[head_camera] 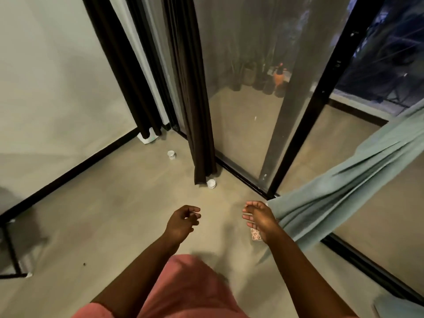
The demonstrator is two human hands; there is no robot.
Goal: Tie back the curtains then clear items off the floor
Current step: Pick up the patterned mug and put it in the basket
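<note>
Head view looks down at a beige floor (114, 214) where two small white jars stand: one jar (211, 183) just beside the hem of the dark curtain (195, 125) by the glass door (247, 111), a second jar (171, 154) nearer the wall; what they contain cannot be told. A patterned item (255, 234) lies on the floor partly behind the right hand (259, 218), whose grip is released with loosely bent fingers, holding nothing, beside the pale green curtain (344, 187) stretching off right. The left hand (182, 222) hangs loosely curled and holds nothing.
</note>
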